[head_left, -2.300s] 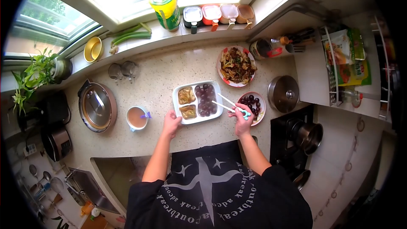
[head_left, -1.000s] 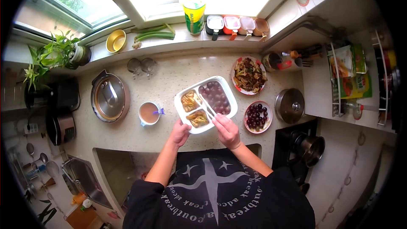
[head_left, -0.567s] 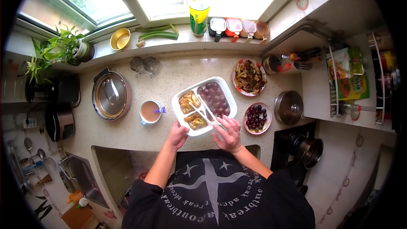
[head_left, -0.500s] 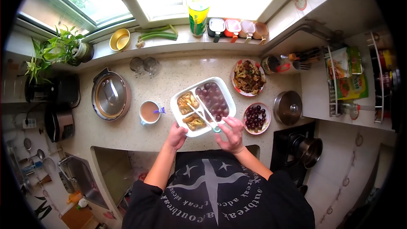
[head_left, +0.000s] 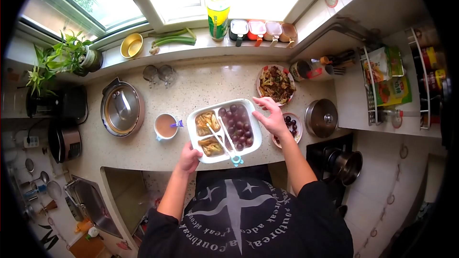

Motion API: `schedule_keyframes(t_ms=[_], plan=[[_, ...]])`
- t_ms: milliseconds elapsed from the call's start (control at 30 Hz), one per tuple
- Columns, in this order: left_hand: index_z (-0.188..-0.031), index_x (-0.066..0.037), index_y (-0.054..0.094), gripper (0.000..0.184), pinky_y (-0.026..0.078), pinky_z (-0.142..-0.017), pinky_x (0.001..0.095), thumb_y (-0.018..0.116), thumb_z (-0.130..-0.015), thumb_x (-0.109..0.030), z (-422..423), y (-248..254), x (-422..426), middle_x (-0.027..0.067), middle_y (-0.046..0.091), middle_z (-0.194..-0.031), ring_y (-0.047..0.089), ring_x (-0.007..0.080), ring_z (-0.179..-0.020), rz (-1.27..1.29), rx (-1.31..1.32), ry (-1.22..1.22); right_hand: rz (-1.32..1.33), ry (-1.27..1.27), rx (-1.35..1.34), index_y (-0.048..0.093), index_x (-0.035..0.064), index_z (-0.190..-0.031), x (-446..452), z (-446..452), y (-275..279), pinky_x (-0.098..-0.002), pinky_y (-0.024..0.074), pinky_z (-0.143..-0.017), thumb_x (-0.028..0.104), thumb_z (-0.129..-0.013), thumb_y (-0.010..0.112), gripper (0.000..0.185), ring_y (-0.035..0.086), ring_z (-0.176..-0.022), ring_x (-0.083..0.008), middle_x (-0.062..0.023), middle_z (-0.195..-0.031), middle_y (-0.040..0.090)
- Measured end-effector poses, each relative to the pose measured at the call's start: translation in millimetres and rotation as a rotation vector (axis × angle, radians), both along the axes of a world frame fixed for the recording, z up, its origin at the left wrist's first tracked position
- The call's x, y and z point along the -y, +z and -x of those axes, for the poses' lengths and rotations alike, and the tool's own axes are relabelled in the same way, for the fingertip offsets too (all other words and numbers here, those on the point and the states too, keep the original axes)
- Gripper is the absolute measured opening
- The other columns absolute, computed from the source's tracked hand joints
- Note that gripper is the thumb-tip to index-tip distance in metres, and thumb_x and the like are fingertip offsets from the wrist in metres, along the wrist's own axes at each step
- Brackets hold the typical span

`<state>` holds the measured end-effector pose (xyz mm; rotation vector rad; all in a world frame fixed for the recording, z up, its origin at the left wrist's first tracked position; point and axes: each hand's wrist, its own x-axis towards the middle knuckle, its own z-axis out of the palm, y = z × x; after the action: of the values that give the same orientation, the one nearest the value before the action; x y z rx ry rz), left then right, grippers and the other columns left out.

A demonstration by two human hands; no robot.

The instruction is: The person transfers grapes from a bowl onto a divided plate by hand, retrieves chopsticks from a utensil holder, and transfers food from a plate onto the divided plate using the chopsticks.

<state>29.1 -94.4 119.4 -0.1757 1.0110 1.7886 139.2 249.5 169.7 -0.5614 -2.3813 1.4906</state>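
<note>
My left hand (head_left: 190, 156) is closed on the lower left corner of a white divided lunch box (head_left: 195, 139), which tilts slightly above the counter. Two smaller compartments hold cooked food (head_left: 208, 123), and the larger right one holds dark grapes (head_left: 237, 126). White chopsticks (head_left: 224, 139) joined by a blue end lie across the box, the blue end at its near edge. At the box's upper right side is my right hand (head_left: 271, 117), fingers apart and holding nothing; whether it touches the rim I cannot tell. Its wrist partly hides a bowl of grapes (head_left: 292, 123).
A mug (head_left: 166, 126) and a lidded pot (head_left: 123, 107) stand left of the box. Two glasses (head_left: 158, 73) are behind. To the right are a plate of cooked food (head_left: 276, 84), a lidded pan (head_left: 321, 118) and a pot (head_left: 348, 167) on the stove.
My right hand has left the blue end of the chopsticks and moved up to the box's right side, its fingers now apart. The box has shifted slightly left and nearer to me.
</note>
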Motion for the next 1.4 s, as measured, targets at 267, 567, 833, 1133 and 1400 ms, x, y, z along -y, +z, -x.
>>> schedule_keyframes(t_ms=[267, 567, 833, 1133, 1400], plan=[[-0.133, 0.010, 0.054, 0.064, 0.056, -0.099, 0.0362, 0.061, -0.070, 0.003, 2, 5, 14, 0.0160, 0.068, -0.124, 0.069, 0.0254, -0.111, -0.007, -0.016, -0.032, 0.117, 0.192, 0.089, 0.075, 0.0051, -0.094, -14, 34, 3, -0.0312, 0.0478, -0.090, 0.023, -0.083, 0.084, 0.023, 0.063, -0.098, -0.0168, -0.0047, -0.099, 0.068], [-0.138, 0.009, 0.051, 0.077, 0.054, -0.105, 0.0406, 0.064, -0.063, 0.002, 1, 12, 18, 0.0180, 0.066, -0.131, 0.067, 0.0302, -0.119, 0.009, 0.023, -0.034, 0.158, -0.082, 0.236, 0.071, 0.0006, -0.077, -22, 60, -27, -0.0322, 0.0518, -0.066, 0.043, -0.092, 0.078, 0.046, 0.062, -0.065, -0.0150, -0.0043, -0.070, 0.068], [-0.140, 0.007, 0.049, 0.077, 0.055, -0.105, 0.0429, 0.064, -0.066, 0.000, -7, 3, 30, 0.0178, 0.065, -0.132, 0.067, 0.0309, -0.119, -0.001, 0.019, 0.040, 0.078, -0.317, 0.300, 0.071, -0.0008, -0.080, -20, -6, -45, -0.0284, 0.0513, -0.069, 0.041, -0.104, 0.061, 0.049, 0.063, -0.069, -0.0113, -0.0035, -0.072, 0.068], [-0.142, 0.007, 0.046, 0.079, 0.053, -0.108, 0.0441, 0.064, -0.065, -0.001, -33, 23, 50, 0.0187, 0.065, -0.133, 0.066, 0.0329, -0.122, -0.005, -0.017, 0.151, 0.196, -0.247, 0.252, 0.071, -0.0009, -0.101, 10, -83, -86, -0.0251, 0.0511, -0.071, 0.020, -0.099, 0.071, 0.021, 0.063, -0.077, -0.0090, -0.0008, -0.086, 0.070], [-0.146, 0.006, 0.044, 0.080, 0.047, -0.114, 0.0465, 0.065, -0.070, -0.004, -111, 49, 74, 0.0195, 0.060, -0.138, 0.061, 0.0347, -0.128, -0.106, 0.044, 0.458, 0.302, 0.019, 0.356, 0.072, -0.0005, -0.110, 49, -96, -67, -0.0263, 0.0534, -0.075, 0.019, -0.098, 0.073, 0.023, 0.065, -0.081, -0.0100, -0.0022, -0.089, 0.072]])
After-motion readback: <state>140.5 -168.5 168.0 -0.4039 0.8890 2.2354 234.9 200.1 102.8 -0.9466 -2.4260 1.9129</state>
